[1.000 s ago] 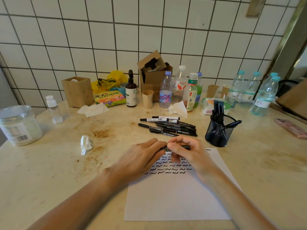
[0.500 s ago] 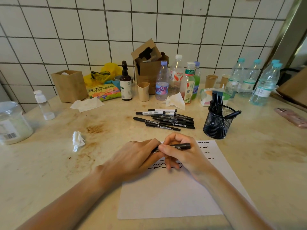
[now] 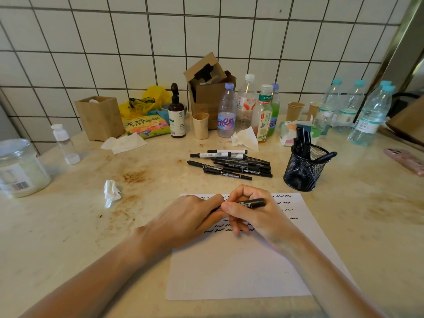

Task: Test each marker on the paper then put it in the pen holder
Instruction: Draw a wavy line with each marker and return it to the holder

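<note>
Over the white paper both hands meet on one black marker. My right hand grips the marker's barrel, which points right. My left hand holds its left end, hidden under the fingers. Several wavy black test marks cover the paper's upper part. A pile of several black markers lies on the table beyond the paper. The black mesh pen holder stands at the right of the pile with several markers in it.
Bottles, paper cups, a cardboard box and a wooden box line the tiled wall. A plastic jar sits far left, a crumpled tissue left of the paper, a pink phone far right.
The hands keep their hold on the marker and have barely shifted; the marker's right end now sticks out further from my right hand. The camera view tilted slightly down.
</note>
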